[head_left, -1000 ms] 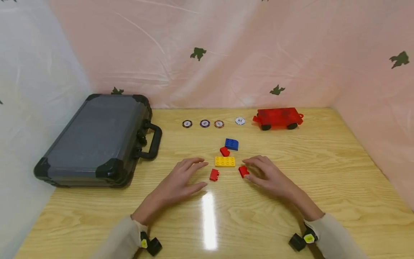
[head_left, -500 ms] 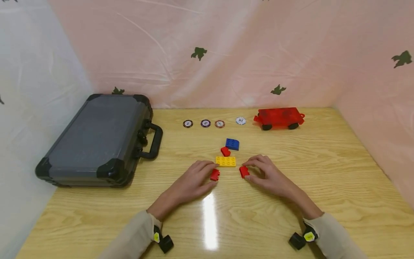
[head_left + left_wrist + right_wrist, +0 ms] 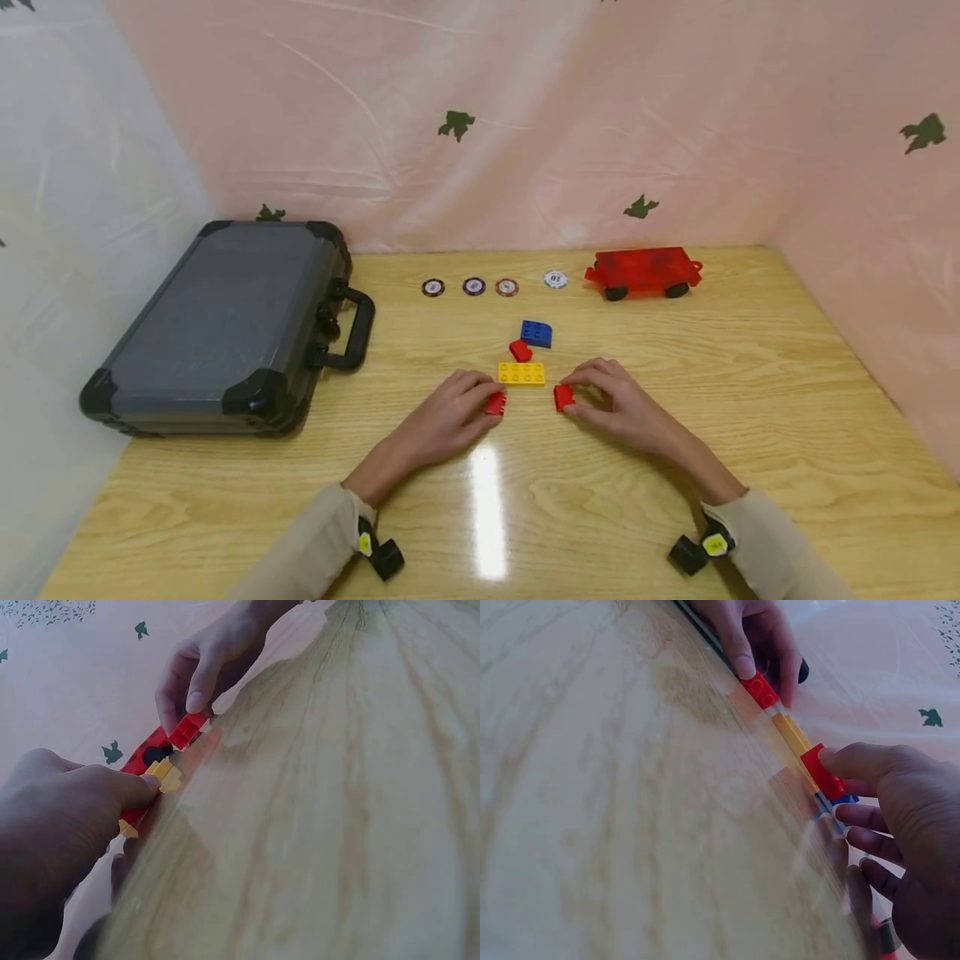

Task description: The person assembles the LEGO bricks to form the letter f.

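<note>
My left hand pinches a small red toy brick between thumb and fingertips; its studs show in the right wrist view. On the other side, my right hand has thumb and forefinger on a second red brick. Between and just beyond the hands lies a yellow eight-stud brick, long side facing me. Behind it, a third red brick sits against a blue brick with one rounded end. In the left wrist view, my left thumb covers the brick it holds.
A grey case with black corners and a handle takes up the left of the wooden table. Several poker chips lie in a row at the back. A red wheeled toy wagon stands back right, before the pink cloth.
My left hand has moved right and its thumb and fingers have closed on the left red brick. The right hand has stayed at its own red brick.
</note>
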`<state>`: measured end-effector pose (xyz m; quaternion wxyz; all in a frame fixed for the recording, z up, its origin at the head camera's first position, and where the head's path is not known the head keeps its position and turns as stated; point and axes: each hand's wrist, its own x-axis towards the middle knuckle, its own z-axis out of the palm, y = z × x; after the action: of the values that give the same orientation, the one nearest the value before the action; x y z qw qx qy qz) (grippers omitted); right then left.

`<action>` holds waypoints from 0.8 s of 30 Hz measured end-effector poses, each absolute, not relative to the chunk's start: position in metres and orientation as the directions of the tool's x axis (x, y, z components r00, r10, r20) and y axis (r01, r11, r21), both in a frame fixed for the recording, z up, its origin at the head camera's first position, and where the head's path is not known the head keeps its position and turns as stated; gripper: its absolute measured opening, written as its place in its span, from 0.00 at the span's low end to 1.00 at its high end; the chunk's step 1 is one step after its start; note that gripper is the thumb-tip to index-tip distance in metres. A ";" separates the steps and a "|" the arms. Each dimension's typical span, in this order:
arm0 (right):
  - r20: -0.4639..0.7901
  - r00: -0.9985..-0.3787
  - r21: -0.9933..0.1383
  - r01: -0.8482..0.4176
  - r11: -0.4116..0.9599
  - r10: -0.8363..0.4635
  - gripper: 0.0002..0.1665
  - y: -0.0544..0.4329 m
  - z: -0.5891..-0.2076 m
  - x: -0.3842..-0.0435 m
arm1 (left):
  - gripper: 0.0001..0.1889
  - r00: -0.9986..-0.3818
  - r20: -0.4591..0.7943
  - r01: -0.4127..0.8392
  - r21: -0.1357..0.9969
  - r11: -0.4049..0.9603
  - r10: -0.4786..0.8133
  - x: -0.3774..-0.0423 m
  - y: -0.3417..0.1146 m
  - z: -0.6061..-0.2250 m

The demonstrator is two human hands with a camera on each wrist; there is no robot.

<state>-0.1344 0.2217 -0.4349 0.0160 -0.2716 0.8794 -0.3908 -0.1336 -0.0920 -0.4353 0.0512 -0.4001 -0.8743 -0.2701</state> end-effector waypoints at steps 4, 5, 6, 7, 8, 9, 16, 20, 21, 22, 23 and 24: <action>0.187 -0.848 -0.708 -0.466 0.530 -0.495 0.17 0.221 -0.434 -0.135 | 0.20 -0.671 0.310 0.729 0.438 0.526 0.673 -0.134 -0.092 -0.436; 0.190 -0.846 -0.710 -0.469 0.525 -0.498 0.17 0.221 -0.434 -0.135 | 0.20 -0.671 0.312 0.730 0.440 0.524 0.673 -0.134 -0.092 -0.436; 0.193 -0.844 -0.711 -0.472 0.522 -0.500 0.17 0.221 -0.433 -0.135 | 0.20 -0.671 0.313 0.729 0.444 0.521 0.672 -0.134 -0.091 -0.437; 0.197 -0.841 -0.711 -0.476 0.517 -0.504 0.17 0.221 -0.433 -0.135 | 0.20 -0.673 0.314 0.727 0.447 0.521 0.670 -0.134 -0.091 -0.437; 0.200 -0.838 -0.711 -0.480 0.513 -0.507 0.18 0.221 -0.432 -0.135 | 0.19 -0.674 0.314 0.725 0.452 0.519 0.669 -0.134 -0.090 -0.437; 0.205 -0.834 -0.711 -0.486 0.508 -0.512 0.18 0.220 -0.432 -0.135 | 0.19 -0.677 0.313 0.721 0.459 0.518 0.666 -0.134 -0.090 -0.438; 0.210 -0.822 -0.724 -0.494 0.481 -0.529 0.19 0.218 -0.431 -0.135 | 0.19 -0.728 0.276 0.653 0.558 0.512 0.628 -0.133 -0.086 -0.439; 0.204 -0.831 -0.733 -0.480 0.482 -0.517 0.19 0.217 -0.430 -0.135 | 0.18 -0.764 0.252 0.596 0.629 0.499 0.594 -0.133 -0.083 -0.439; 0.205 -0.832 -0.735 -0.479 0.481 -0.516 0.19 0.217 -0.430 -0.135 | 0.18 -0.772 0.247 0.581 0.646 0.494 0.585 -0.133 -0.083 -0.439; 0.207 -0.832 -0.737 -0.479 0.478 -0.515 0.19 0.216 -0.430 -0.135 | 0.19 -0.780 0.242 0.568 0.662 0.490 0.577 -0.133 -0.083 -0.439; 0.208 -0.831 -0.739 -0.479 0.474 -0.516 0.19 0.216 -0.430 -0.135 | 0.19 -0.788 0.235 0.553 0.677 0.486 0.569 -0.132 -0.082 -0.438; 0.210 -0.829 -0.741 -0.480 0.470 -0.518 0.19 0.216 -0.430 -0.135 | 0.19 -0.796 0.229 0.538 0.690 0.483 0.560 -0.132 -0.082 -0.438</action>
<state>-0.1352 0.2158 -0.4299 0.0220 -0.2912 0.8570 -0.4246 -0.1323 -0.0816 -0.4382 -0.0138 -0.3190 -0.8611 -0.3956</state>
